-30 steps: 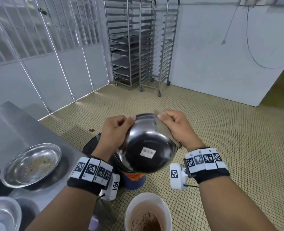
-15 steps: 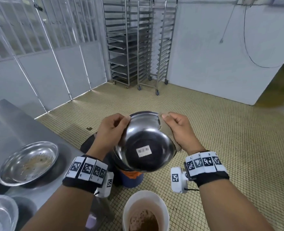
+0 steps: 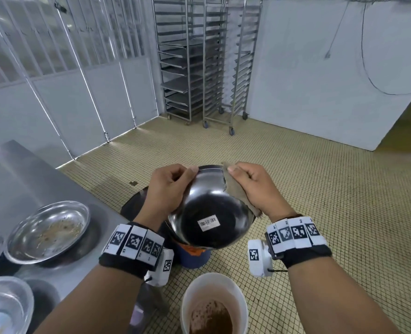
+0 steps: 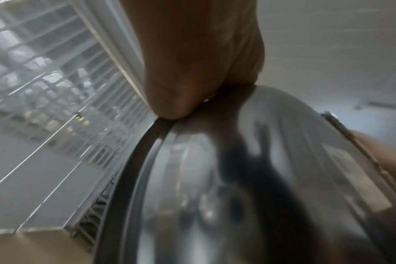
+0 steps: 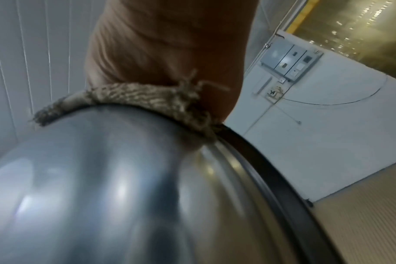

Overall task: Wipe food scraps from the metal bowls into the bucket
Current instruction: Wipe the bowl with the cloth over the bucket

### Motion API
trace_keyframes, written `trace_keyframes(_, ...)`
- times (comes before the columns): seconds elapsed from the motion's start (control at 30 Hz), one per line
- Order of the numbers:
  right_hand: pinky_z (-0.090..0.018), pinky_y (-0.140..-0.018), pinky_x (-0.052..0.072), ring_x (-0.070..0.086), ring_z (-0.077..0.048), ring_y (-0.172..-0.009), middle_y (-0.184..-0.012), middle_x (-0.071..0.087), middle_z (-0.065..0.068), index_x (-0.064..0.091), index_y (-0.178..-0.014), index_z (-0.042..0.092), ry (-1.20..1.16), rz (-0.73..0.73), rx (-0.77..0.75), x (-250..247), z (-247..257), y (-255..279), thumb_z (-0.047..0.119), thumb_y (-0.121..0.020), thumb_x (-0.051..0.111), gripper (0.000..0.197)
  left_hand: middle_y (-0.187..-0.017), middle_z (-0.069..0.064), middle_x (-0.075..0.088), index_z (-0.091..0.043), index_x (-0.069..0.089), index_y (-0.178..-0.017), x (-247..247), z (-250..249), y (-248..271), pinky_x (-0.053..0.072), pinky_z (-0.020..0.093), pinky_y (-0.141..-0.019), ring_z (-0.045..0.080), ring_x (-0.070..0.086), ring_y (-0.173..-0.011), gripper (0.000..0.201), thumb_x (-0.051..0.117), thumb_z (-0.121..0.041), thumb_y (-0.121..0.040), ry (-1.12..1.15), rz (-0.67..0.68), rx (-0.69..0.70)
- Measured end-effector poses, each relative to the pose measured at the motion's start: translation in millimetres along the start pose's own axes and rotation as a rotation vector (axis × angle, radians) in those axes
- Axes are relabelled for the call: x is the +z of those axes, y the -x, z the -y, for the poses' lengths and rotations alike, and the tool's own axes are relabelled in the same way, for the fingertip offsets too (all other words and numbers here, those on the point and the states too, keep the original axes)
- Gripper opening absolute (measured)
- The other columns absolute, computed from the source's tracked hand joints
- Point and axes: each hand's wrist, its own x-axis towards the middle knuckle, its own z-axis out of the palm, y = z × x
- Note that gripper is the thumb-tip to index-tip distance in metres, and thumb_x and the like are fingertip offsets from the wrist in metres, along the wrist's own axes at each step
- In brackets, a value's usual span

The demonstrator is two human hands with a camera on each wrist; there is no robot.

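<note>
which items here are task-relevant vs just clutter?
In play: held metal bowl, cloth, left hand, right hand, white bucket, dirty bowl on the steel table.
Lying about: tray racks, blue bucket.

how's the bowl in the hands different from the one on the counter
The held bowl is tipped up with its underside and a barcode sticker facing the camera; the counter bowl rests open side up. The held bowl's inside is hidden, while the counter bowl shows brownish food residue. The left hand grips the held bowl, and the right hand presses a cloth on it; nothing touches the counter bowl. Both are shiny metal.
</note>
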Motion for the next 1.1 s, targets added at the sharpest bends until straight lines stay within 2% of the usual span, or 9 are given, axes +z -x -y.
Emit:
trace_keyframes(0.1,-0.03,-0.055,0.047,0.056,-0.017,-0.057,-0.069,0.059,-0.007,0.064,-0.083,0.001,-0.084,-0.055,-0.002,-2.8,3.8,-3.9,0.044,-0.101,0.055,0.047,-0.059,-0.005,0.068,-0.02,0.073,-0.071,-4.3,2.5,-8.2,0.049,0.025,-0.055,0.007,0.062,-0.053,0.03,0.072,-0.038,-0.095,0.085,-0.097,-0.045)
trace_keyframes(0.27,-0.049,-0.076,0.058,0.065,-0.037,-0.069,-0.081,0.071,-0.018,0.071,-0.098,0.005,-0.24,-0.117,0.115,0.9,-10.8,0.3,0.049,-0.104,0.048,0.05,-0.064,0.009,0.07,-0.016,0.075,-0.073,-8.5,11.2,-14.3,0.057,0.047,-0.065,0.028,0.065,-0.059,0.035,0.071,-0.044,-0.095,0.196,-0.215,-0.159)
trace_keyframes(0.33,-0.045,-0.071,0.055,0.062,-0.034,-0.066,-0.076,0.069,-0.011,0.07,-0.089,0.007,-0.17,-0.115,0.067,-0.5,-5.9,-6.8,0.044,-0.104,0.051,0.044,-0.065,0.01,0.07,-0.014,0.075,-0.075,-3.9,8.4,-10.6,0.055,0.045,-0.064,0.031,0.065,-0.061,0.036,0.069,-0.042,-0.097,0.142,-0.15,-0.112)
trace_keyframes(0.43,-0.033,-0.06,0.043,0.049,-0.014,-0.057,-0.063,0.055,0.003,0.06,-0.07,0.018,-0.064,-0.082,-0.02,-3.5,2.1,-15.3,0.037,-0.104,0.056,0.039,-0.058,-0.001,0.066,-0.014,0.073,-0.071,-0.6,1.6,-13.6,0.049,0.032,-0.058,0.014,0.06,-0.053,0.036,0.07,-0.04,-0.096,0.085,-0.105,-0.065)
trace_keyframes(0.53,-0.039,-0.064,0.051,0.059,-0.021,-0.063,-0.073,0.064,-0.012,0.07,-0.086,0.01,-0.205,-0.137,0.053,-1.8,-4.5,-11.4,0.043,-0.104,0.053,0.041,-0.057,-0.002,0.067,-0.015,0.073,-0.071,-2.0,0.7,-24.3,0.052,0.032,-0.058,0.012,0.061,-0.053,0.034,0.073,-0.039,-0.095,0.129,-0.169,-0.105)
trace_keyframes(0.63,-0.037,-0.068,0.056,0.064,-0.023,-0.063,-0.074,0.069,-0.008,0.073,-0.103,0.006,-0.376,-0.157,0.181,1.2,-13.6,-8.0,0.046,-0.105,0.047,0.048,-0.058,0.001,0.067,-0.012,0.073,-0.074,-4.0,5.9,-28.3,0.053,0.036,-0.059,0.018,0.063,-0.054,0.034,0.072,-0.038,-0.095,0.279,-0.25,-0.201)
trace_keyframes(0.87,-0.022,-0.053,0.046,0.058,-0.002,-0.052,-0.059,0.063,0.011,0.066,-0.078,0.007,-0.229,-0.121,0.038,-11.5,6.5,-26.4,0.029,-0.104,0.056,0.036,-0.057,-0.005,0.066,-0.019,0.072,-0.069,5.4,-3.1,-34.5,0.051,0.034,-0.061,0.012,0.061,-0.054,0.033,0.072,-0.04,-0.095,0.125,-0.129,-0.085)
trace_keyframes(1.0,-0.03,-0.06,0.051,0.059,-0.018,-0.056,-0.065,0.066,0.003,0.075,-0.076,0.024,-0.491,-0.21,0.159,-9.2,-5.0,-23.0,0.037,-0.105,0.053,0.039,-0.075,0.013,0.072,-0.017,0.077,-0.074,4.5,7.1,-38.4,0.062,0.055,-0.074,0.03,0.067,-0.069,0.032,0.07,-0.038,-0.097,0.463,-0.277,-0.283)
trace_keyframes(1.1,-0.036,-0.069,0.052,0.061,-0.022,-0.061,-0.07,0.069,-0.001,0.077,-0.08,0.023,-0.512,-0.246,0.167,-9.0,-10.8,-23.8,0.037,-0.104,0.056,0.035,-0.067,0.006,0.067,-0.014,0.072,-0.075,4.6,14.3,-34.6,0.057,0.043,-0.068,0.022,0.061,-0.063,0.04,0.063,-0.042,-0.102,0.272,-0.241,-0.21)
